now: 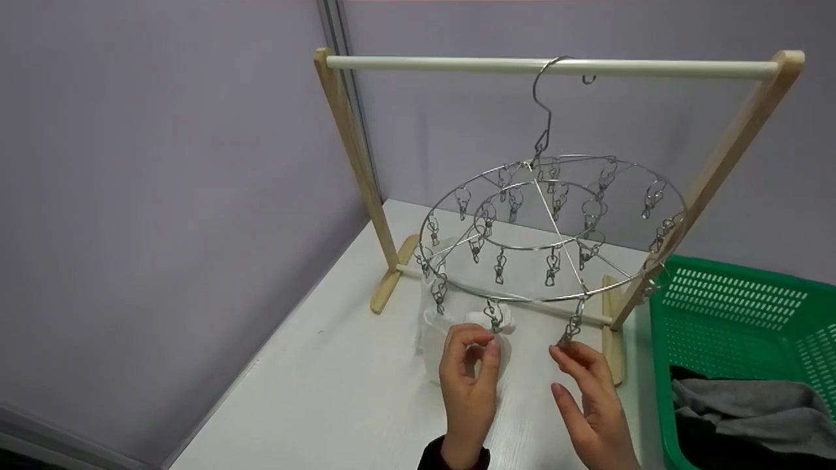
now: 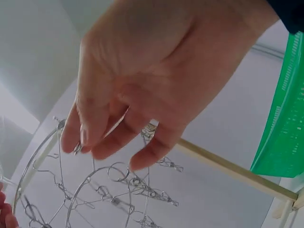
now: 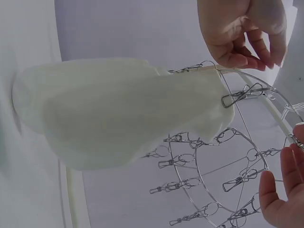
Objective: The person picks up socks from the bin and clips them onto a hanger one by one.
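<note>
A round wire clip hanger [image 1: 529, 248] with several metal clips hangs from a rack's white rail. In the head view, my left hand [image 1: 470, 375] is at its front edge, thumb and index fingertip together at the lower end of a clip [image 1: 494, 314]. The left wrist view shows a bit of metal [image 2: 77, 148] pinched between them. My right hand [image 1: 597, 405] touches another clip [image 1: 573, 325] with its fingertips, thumb held apart. White sock-like cloth [image 3: 114, 109] hangs below the hanger's left side, gripped by a clip [image 3: 232, 99] in the right wrist view.
The rack has wooden legs [image 1: 356, 150] and a white rail [image 1: 431, 63]. It stands on a white table [image 1: 313, 391] against grey walls. At the right is a green plastic basket [image 1: 666, 391] with grey cloth [image 1: 757, 405] and black cloth inside.
</note>
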Available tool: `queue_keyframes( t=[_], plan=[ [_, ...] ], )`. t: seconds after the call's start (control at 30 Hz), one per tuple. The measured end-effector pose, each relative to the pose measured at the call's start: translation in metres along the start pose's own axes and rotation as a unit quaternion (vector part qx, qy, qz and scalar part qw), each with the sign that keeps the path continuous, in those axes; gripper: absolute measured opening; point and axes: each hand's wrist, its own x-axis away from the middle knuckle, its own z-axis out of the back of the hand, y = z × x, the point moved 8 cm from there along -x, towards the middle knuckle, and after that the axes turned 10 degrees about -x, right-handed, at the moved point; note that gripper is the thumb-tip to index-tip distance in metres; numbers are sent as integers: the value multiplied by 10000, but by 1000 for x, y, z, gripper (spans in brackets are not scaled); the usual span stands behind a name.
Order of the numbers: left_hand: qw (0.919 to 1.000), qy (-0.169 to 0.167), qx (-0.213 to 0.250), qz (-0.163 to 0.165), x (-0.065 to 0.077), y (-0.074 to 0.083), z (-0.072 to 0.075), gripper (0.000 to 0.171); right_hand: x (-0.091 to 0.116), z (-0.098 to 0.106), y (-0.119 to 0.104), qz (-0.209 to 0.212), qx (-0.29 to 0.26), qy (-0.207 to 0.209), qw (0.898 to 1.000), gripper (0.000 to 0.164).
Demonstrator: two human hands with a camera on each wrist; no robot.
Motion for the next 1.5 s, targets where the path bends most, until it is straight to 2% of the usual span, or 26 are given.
queue_keyframes(
  t=[0.13, 0.3, 0.43, 0.57, 0.7, 0.77, 0.9, 1.03, 1.17, 1.37, 1.5],
  plan=[
    [9988, -386, 110, -293, 0, 16, -10, 16, 2, -6, 0, -153, -54, -139, 9998, 46],
    [9936, -982, 12, -558, 3, 22, -23, 23, 4, -13, 1, -298, -557, -387, 9973, 45],
    [9860, -1405, 560, -697, 4, 25, -29, 26, 5, -18, 4, -391, -918, -562, 9934, 44],
    [9740, -1722, 1436, -330, 4, 24, -33, 32, 6, -22, 4, -421, -1153, -688, 9900, 43],
    [9669, -1859, 1747, 53, 4, 18, -36, 34, 5, -24, 2, -398, -1172, -819, 9889, 41],
    [9656, -1894, 1777, 160, 4, 16, -37, 33, 5, -24, 1, -320, -1167, -913, 9884, 41],
    [9686, -1882, 1617, 166, 4, 13, -37, 30, 5, -24, 0, -209, -1263, -1102, 9856, 41],
    [9763, -1681, 1331, 279, 4, 7, -34, 24, 7, -26, 2, -255, -1192, -1344, 9834, 41],
    [9811, -1411, 1249, 436, 4, 2, -30, 16, 8, -29, -1, -6, -1077, -1590, 9814, 44],
    [9860, -1148, 1171, 288, 2, 5, -25, 11, 8, -30, -3, 94, -684, -1549, 9855, 47],
    [9890, -1039, 1001, 333, 0, 6, -22, 9, 5, -30, -8, 31, -325, -1425, 9893, 46]
  ],
)
